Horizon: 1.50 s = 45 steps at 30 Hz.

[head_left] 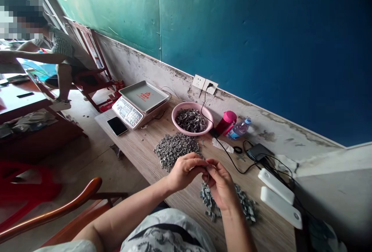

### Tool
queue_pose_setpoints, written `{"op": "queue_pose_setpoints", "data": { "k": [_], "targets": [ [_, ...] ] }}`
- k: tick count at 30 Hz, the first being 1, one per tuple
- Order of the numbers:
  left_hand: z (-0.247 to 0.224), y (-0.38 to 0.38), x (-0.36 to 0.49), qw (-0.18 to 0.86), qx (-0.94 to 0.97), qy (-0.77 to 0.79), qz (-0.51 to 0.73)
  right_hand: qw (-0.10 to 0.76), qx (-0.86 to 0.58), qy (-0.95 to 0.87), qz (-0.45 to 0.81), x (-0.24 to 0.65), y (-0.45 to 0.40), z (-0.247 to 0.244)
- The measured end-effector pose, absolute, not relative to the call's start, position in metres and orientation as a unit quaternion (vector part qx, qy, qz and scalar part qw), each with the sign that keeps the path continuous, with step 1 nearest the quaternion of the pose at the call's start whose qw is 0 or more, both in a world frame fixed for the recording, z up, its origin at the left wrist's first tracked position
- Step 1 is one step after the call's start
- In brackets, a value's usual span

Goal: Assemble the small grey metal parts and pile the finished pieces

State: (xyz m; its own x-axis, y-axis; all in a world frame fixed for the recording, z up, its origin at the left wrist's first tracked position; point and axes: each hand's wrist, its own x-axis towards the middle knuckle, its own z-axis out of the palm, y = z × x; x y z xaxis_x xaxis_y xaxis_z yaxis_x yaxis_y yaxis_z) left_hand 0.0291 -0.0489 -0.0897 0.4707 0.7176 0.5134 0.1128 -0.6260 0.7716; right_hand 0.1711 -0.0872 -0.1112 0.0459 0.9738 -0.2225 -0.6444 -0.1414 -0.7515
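My left hand (186, 171) and my right hand (220, 184) meet fingertip to fingertip above the wooden table. Both are closed in a pinch, and the small thing between them is mostly hidden by the fingers. Beyond my left hand lies a heap of small grey pieces (171, 149). Under and around my right hand spreads a second pile of larger grey pieces (246, 204), partly covered by that hand and wrist. Farther back, a pink basket (175, 122) holds many dark grey curved strips (192, 120).
A weighing scale (128, 113) and a phone (117, 126) sit at the table's far left end. Along the wall stand a pink-lidded bottle (227, 122), a plastic bottle (238, 129), cables and two white bars (280, 207). Another person (62, 46) sits far left.
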Motion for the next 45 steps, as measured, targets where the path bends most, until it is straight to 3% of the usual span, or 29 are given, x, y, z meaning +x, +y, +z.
{"op": "queue_pose_setpoints", "data": {
  "k": [4, 10, 18, 24, 30, 38, 45],
  "targets": [
    [-0.088, -0.048, 0.03, 0.365, 0.785, 0.25, 0.433, 0.627, -0.38, -0.231, 0.64, 0.169, -0.092, -0.109],
    [-0.085, -0.054, 0.038, 0.586, 0.622, 0.267, 0.445, 0.655, -0.458, -0.371, 0.473, 0.169, -0.097, -0.115],
    [-0.087, -0.061, 0.04, 0.63, 0.587, 0.258, 0.439, 0.658, -0.425, -0.303, 0.543, 0.169, -0.097, -0.119],
    [-0.082, -0.062, 0.043, 0.642, 0.552, 0.274, 0.456, 0.677, -0.467, -0.343, 0.454, 0.163, -0.101, -0.121],
    [-0.086, -0.058, 0.039, 0.576, 0.621, 0.308, 0.433, 0.648, -0.457, -0.366, 0.487, 0.167, -0.102, -0.119],
    [-0.095, -0.061, 0.04, 0.571, 0.642, 0.295, 0.419, 0.666, -0.445, -0.311, 0.511, 0.163, -0.103, -0.129],
    [-0.08, -0.048, 0.028, 0.345, 0.811, 0.309, 0.357, 0.642, -0.466, -0.379, 0.477, 0.174, -0.108, -0.112]
  ]
}}
